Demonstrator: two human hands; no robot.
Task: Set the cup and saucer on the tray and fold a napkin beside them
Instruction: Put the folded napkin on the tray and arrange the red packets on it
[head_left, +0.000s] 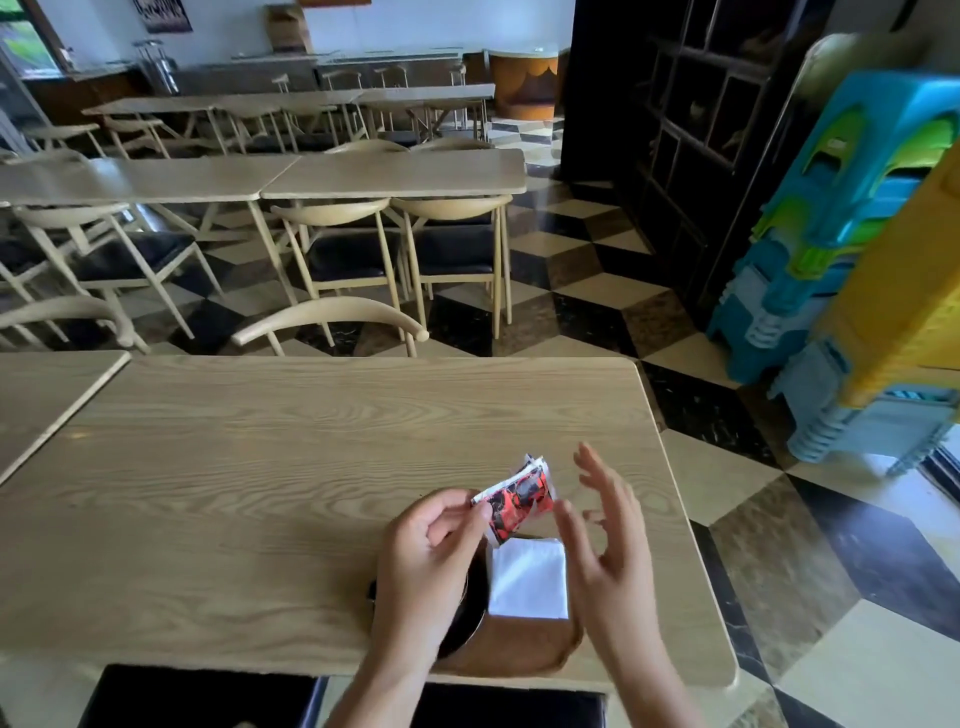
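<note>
Round brown wooden tray (524, 649), near table (311, 467) edge: bears dark cup and saucer (467, 618), largely hidden by left hand (426, 551), with folded white square napkin (527, 577) beside. Left hand pinches red-and-black printed wrapper (519, 499); right hand (608, 540) released, fingers spread. Task judged nearly complete; wrapper unstowed.

- You face rows of pale wooden tables (389, 174) and dark-seated chairs (343, 249).
- Your floor (597, 291) is cube-patterned tile.
- Right of you: dark shelving (691, 119) and stacked plastic stools (831, 234).
</note>
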